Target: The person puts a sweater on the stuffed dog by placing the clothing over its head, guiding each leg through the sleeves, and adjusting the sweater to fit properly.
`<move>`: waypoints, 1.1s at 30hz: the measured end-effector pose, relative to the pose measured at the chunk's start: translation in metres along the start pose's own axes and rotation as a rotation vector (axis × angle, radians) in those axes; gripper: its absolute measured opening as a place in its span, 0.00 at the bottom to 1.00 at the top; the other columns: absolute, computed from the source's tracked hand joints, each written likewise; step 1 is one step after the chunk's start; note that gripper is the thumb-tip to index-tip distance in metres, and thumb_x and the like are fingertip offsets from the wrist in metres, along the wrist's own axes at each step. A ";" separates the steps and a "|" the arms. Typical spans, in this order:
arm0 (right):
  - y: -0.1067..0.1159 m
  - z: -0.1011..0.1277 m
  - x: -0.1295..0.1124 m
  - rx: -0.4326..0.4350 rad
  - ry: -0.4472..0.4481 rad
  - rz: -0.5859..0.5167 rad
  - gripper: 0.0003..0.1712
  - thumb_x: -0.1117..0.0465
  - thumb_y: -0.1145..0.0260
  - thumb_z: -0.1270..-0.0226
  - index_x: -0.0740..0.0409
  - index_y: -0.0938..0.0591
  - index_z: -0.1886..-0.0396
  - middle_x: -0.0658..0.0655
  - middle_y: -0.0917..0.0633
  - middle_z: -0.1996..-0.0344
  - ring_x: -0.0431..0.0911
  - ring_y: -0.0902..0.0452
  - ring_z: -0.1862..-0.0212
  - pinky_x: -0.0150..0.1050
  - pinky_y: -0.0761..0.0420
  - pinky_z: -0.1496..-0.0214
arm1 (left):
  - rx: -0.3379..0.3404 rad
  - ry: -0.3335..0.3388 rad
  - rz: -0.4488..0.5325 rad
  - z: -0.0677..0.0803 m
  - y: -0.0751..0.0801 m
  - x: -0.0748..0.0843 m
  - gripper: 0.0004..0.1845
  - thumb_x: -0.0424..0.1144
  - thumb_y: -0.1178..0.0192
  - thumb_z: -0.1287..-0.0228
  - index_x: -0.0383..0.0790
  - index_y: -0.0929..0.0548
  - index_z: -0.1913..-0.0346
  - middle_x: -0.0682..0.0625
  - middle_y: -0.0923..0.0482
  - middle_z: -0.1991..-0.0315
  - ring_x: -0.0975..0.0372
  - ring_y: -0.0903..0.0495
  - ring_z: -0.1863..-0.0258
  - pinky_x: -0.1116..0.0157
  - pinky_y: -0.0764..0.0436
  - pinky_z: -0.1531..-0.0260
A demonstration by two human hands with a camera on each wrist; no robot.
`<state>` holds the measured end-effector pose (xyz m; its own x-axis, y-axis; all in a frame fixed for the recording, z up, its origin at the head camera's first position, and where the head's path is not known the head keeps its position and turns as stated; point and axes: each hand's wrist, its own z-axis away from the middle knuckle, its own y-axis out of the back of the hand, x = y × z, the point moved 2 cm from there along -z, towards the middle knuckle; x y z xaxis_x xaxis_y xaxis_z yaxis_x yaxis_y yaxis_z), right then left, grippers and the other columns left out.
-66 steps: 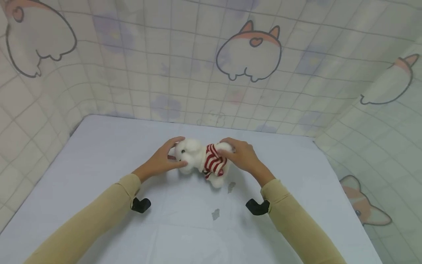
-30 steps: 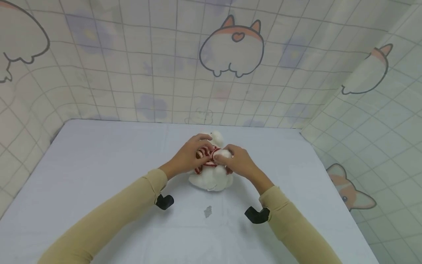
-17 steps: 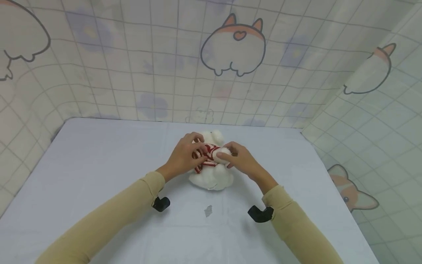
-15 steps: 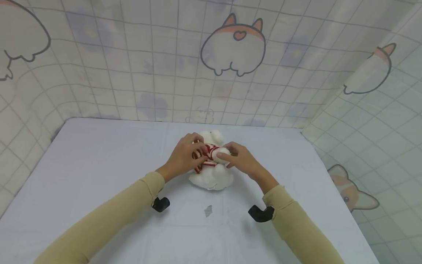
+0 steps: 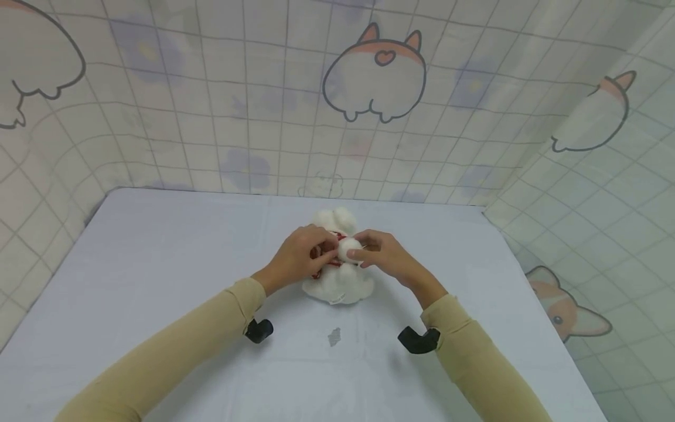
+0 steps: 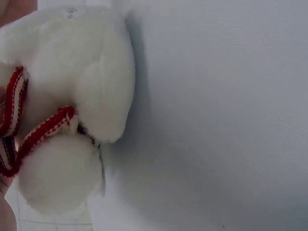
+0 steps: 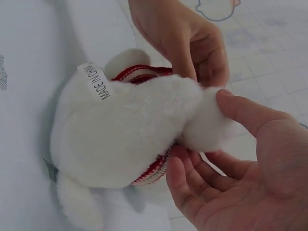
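Nearest the camera, a small grey mark lies on the pale table. Beyond it, the white plush toy rests at the table's centre, rear toward the person, with a printed label on its back. The right hand pinches one white limb between thumb and curled fingers. The left hand grips the red-and-white striped garment on the toy's body, fingers curled into it. Farthest back hangs the patterned backdrop.
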<state>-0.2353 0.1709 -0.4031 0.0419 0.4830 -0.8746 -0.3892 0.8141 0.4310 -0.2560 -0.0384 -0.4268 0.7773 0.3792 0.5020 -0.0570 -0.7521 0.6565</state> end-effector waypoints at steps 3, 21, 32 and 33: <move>-0.001 -0.002 0.000 0.006 -0.009 0.015 0.26 0.50 0.33 0.38 0.59 0.23 0.44 0.60 0.17 0.51 0.47 0.21 0.55 0.57 0.20 0.46 | 0.021 0.005 -0.055 0.000 0.000 0.003 0.08 0.38 0.32 0.41 0.42 0.15 0.59 0.54 0.17 0.71 0.65 0.24 0.71 0.68 0.24 0.68; -0.014 -0.016 0.001 0.025 0.010 0.053 0.15 0.55 0.31 0.39 0.59 0.21 0.59 0.53 0.19 0.65 0.45 0.23 0.62 0.47 0.18 0.52 | -0.123 0.477 -0.054 -0.005 0.007 0.005 0.06 0.40 0.38 0.39 0.42 0.16 0.65 0.54 0.15 0.72 0.67 0.20 0.74 0.67 0.20 0.70; -0.023 -0.023 -0.006 0.084 -0.064 0.051 0.14 0.55 0.28 0.41 0.58 0.22 0.68 0.50 0.22 0.76 0.45 0.27 0.70 0.49 0.21 0.60 | -0.066 0.344 0.180 0.000 0.010 -0.007 0.02 0.35 0.42 0.37 0.43 0.20 0.65 0.53 0.20 0.72 0.64 0.25 0.72 0.68 0.23 0.71; -0.023 -0.023 -0.007 0.086 -0.067 0.050 0.14 0.54 0.28 0.41 0.58 0.22 0.69 0.50 0.22 0.76 0.45 0.27 0.70 0.48 0.21 0.60 | -0.070 0.352 0.204 0.000 0.011 -0.009 0.02 0.35 0.42 0.36 0.43 0.20 0.64 0.53 0.20 0.71 0.64 0.24 0.70 0.68 0.22 0.69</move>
<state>-0.2481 0.1415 -0.4121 0.0873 0.5420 -0.8359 -0.3122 0.8116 0.4937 -0.2634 -0.0500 -0.4247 0.4846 0.3962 0.7799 -0.2399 -0.7972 0.5540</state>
